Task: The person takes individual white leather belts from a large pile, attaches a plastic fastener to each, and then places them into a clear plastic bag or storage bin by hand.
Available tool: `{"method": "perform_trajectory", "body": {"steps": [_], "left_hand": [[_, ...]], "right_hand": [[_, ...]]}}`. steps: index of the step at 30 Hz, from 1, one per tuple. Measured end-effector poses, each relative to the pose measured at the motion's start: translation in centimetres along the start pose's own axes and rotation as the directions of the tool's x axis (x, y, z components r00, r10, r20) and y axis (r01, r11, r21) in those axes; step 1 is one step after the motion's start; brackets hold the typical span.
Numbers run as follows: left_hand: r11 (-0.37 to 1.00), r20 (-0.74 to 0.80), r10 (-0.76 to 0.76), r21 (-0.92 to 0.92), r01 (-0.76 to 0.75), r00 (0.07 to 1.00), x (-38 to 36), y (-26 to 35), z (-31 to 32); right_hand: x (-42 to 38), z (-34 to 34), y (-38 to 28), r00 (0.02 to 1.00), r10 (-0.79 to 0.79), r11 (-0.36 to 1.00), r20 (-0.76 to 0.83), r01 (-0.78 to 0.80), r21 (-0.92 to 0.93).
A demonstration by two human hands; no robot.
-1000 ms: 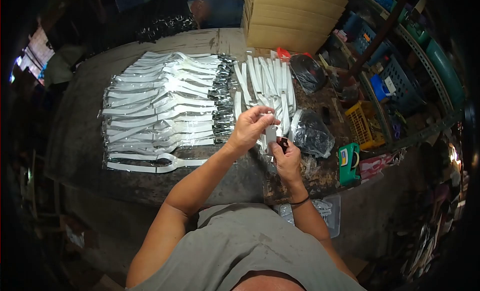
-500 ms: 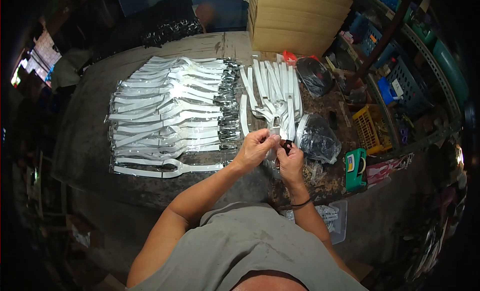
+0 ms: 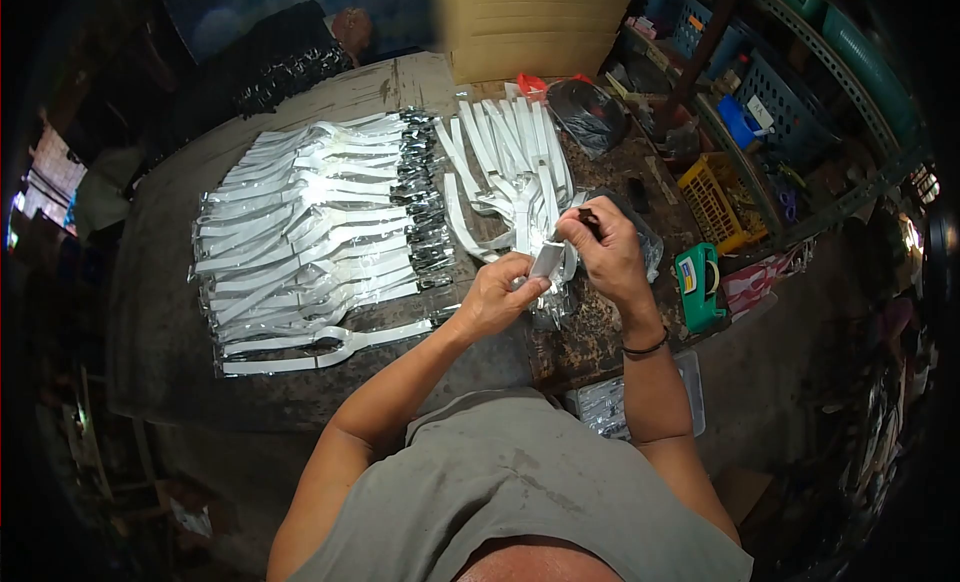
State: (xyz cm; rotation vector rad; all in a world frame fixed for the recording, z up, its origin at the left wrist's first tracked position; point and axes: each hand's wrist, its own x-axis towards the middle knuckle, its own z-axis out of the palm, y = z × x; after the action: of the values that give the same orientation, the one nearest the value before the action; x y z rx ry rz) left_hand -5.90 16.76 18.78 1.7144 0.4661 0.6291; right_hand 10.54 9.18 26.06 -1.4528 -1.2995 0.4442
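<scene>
My left hand (image 3: 503,294) is closed, thumb and fingers pinching a flat white strap end (image 3: 546,262). Just right of it and slightly higher, my right hand (image 3: 612,254) is closed on a small black piece (image 3: 590,222) whose shape is mostly hidden by the fingers. Beyond both hands lies a bunch of loose white straps (image 3: 510,147), fanned away from me. To the left, white straps in clear plastic sleeves (image 3: 310,217) with black ends overlap in a long row. One sleeved strap (image 3: 330,354) lies nearest me.
A green tape dispenser (image 3: 697,287) stands at the table's right edge. Behind are a black plastic bag (image 3: 588,117) and a tall cardboard stack (image 3: 540,32). A yellow basket (image 3: 722,204) sits on the right shelf. A clear tub (image 3: 692,382) of small parts is below the table edge.
My right hand has moved up and right, away from my left hand, with the black piece. My left hand keeps the white strap end, now tilted. The camera view has shifted.
</scene>
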Motion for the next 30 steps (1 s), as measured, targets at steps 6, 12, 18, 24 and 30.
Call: {"method": "perform_trajectory", "body": {"steps": [6, 12, 18, 24, 30], "left_hand": [[0.934, -0.033, 0.318, 0.18, -0.308, 0.947, 0.7, -0.1, -0.6], [0.91, 0.153, 0.13, -0.411, -0.057, 0.98, 2.8, 1.7, 0.0], [0.974, 0.102, -0.039, -0.216, 0.061, 0.994, 2.3, 1.3, 0.7], [0.983, -0.059, -0.087, -0.165, 0.077, 0.994, 2.4, 1.8, 0.3], [0.976, -0.1, 0.142, 0.182, -0.122, 0.985, 2.0, 1.8, 1.5]], "right_hand": [[0.0, 0.3, -0.6, 0.999, 0.044, 0.995, 0.02, -0.045, 0.089], [0.0, 0.3, -0.3, 0.988, 0.15, 0.963, 0.029, -0.153, 0.222], [-0.8, 0.0, 0.7, 0.968, 0.246, 0.957, -0.056, -0.233, 0.173], [-2.2, -0.5, 0.5, 0.979, 0.192, 0.96, 0.072, -0.173, -0.218], [-2.5, -0.6, 0.1, 0.986, 0.022, 0.781, 0.168, 0.088, -0.618]]}}
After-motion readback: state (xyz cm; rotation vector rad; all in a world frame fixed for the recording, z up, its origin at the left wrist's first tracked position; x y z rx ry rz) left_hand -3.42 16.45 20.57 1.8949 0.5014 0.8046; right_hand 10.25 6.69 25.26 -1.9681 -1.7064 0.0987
